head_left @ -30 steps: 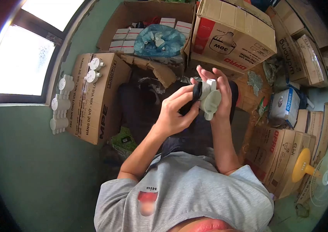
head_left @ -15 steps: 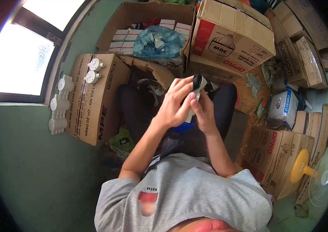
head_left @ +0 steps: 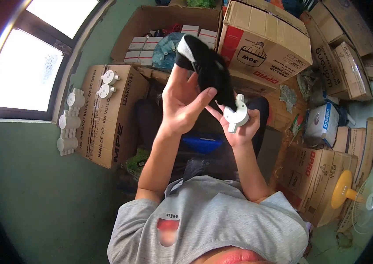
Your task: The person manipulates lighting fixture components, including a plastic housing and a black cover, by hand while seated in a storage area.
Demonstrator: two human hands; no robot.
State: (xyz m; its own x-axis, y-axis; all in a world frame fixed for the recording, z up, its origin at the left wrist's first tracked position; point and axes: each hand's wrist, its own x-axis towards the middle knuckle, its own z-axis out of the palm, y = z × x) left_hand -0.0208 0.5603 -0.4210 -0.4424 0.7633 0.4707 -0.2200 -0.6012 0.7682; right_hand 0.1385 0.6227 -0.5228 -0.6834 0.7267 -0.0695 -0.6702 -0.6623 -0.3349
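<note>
My left hand [head_left: 181, 104] is raised in front of me with its fingers inside or behind a black cloth [head_left: 215, 75] that has a pale grey patch at its upper end, the thumb pressing on its near side. The lower end of the cloth hangs beside a white round conduit junction box [head_left: 238, 117] with short pipe stubs. That box is in my right hand [head_left: 244, 133], fingers curled round its right side. More white junction boxes [head_left: 68, 119] stand in a stack on the left side of a cardboard carton, and two others [head_left: 106, 91] lie on its top.
The carton marked MPE [head_left: 107, 127] stands left, beside the window wall. Ahead, an open carton [head_left: 127, 33] holds small white boxes and a blue plastic bag [head_left: 164, 55]. A bulb carton [head_left: 265, 42] stands ahead right. More cartons and a yellow fan [head_left: 341, 189] line the right side.
My hands have parted: the left has risen with the black cloth, now spread out and larger in view. The junction box, earlier mostly covered, now shows in my right hand, slightly lower.
</note>
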